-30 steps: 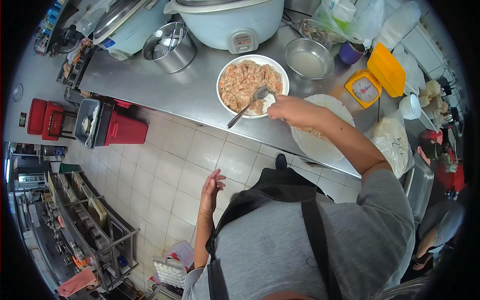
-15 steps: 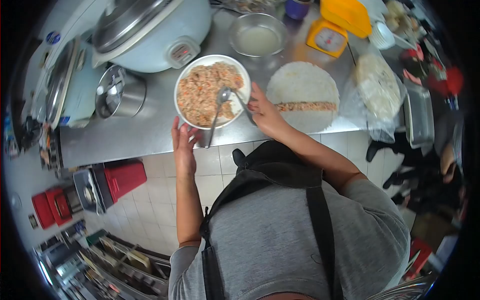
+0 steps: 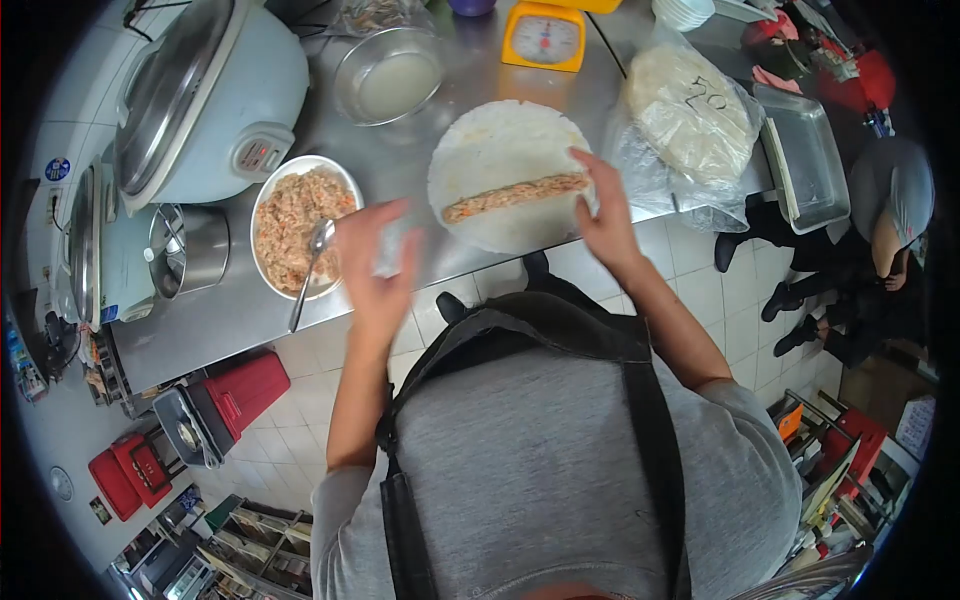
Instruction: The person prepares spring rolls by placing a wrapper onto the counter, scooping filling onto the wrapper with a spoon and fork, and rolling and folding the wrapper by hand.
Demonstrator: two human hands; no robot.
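Left hand open left of sheet, blurred, cannot tell if empty; right hand half-open, empty, at sheet's right edge. Uneven pull could tear it.

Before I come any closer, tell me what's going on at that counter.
One person's right hand is at the edge of a round white wrapper, which lies flat with a strip of filling across it. The left hand, blurred and open, is near a white bowl of filling with a spoon in it.
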